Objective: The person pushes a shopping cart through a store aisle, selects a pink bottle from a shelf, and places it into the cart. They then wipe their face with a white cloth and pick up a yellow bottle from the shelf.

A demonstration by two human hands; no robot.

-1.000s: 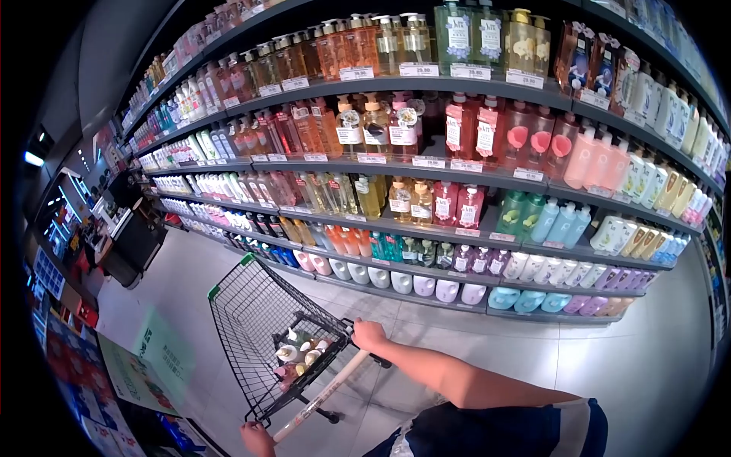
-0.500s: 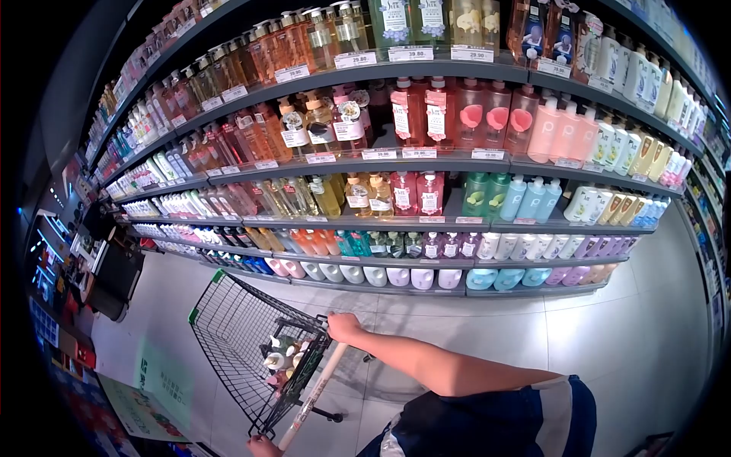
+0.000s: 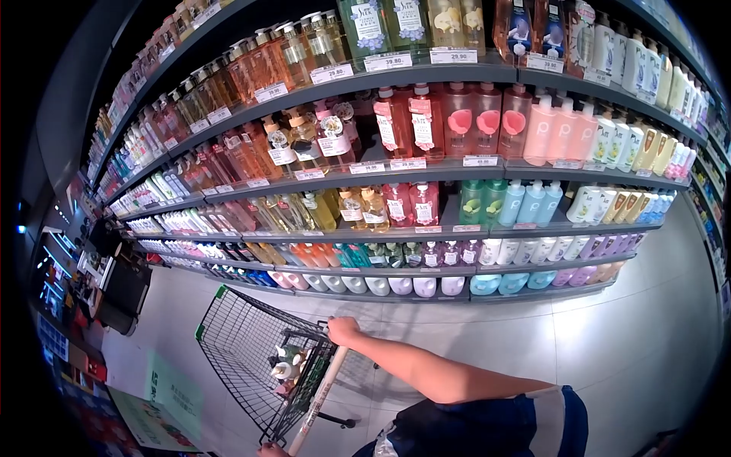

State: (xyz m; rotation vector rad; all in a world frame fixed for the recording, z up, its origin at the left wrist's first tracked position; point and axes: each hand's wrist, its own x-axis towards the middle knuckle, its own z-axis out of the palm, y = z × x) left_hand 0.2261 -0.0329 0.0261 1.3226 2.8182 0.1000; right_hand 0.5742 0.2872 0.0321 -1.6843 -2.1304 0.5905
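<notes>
My right hand (image 3: 343, 331) is closed round the upper end of the pale cart handle (image 3: 318, 400), its arm stretched across from the lower right. At the bottom edge my left hand (image 3: 272, 451) shows only in part, closed at the handle's other end. Beyond the handle extends a black wire shopping cart (image 3: 236, 350) with green corners. Several pump bottles (image 3: 286, 371) lie together in the cart near the handle.
Long curved shelves (image 3: 487, 163) hold rows of bottles in many colours, with price tags along the edges. Pale floor tiles (image 3: 502, 335) run below them. A dark counter (image 3: 124, 293) stands at left, above a green-white sign (image 3: 156, 411). More shelving rises at the far right.
The view has shifted slightly, so the shelf bottles appear larger and a little further left in the upper rows. The cart appears slightly lower and to the right. Both hands remain on the handle.
</notes>
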